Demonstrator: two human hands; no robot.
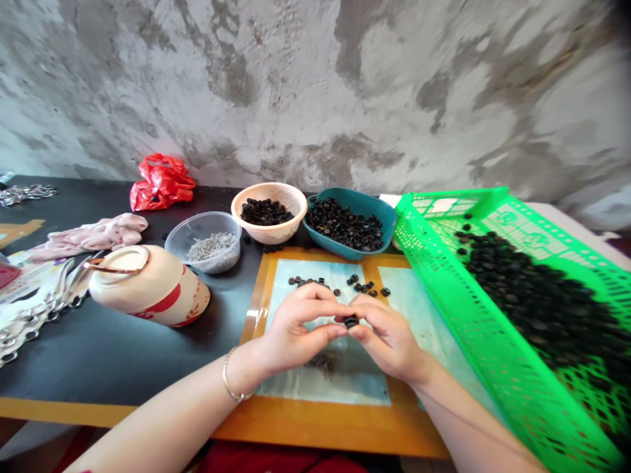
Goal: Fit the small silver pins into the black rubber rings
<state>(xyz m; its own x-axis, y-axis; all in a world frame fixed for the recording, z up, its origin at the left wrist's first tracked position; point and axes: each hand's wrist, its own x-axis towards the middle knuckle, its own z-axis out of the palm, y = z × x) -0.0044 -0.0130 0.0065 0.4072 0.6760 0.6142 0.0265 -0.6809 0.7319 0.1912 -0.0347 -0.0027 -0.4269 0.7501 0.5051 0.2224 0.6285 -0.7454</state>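
the left hand (298, 323) and right hand (389, 334) together pinch a small round black piece (351, 322), seemingly working it between them; the next move likely calls for steady grips.

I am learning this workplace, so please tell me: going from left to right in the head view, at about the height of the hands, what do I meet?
Metal links → bottle → left hand → black part → right hand → green basket.
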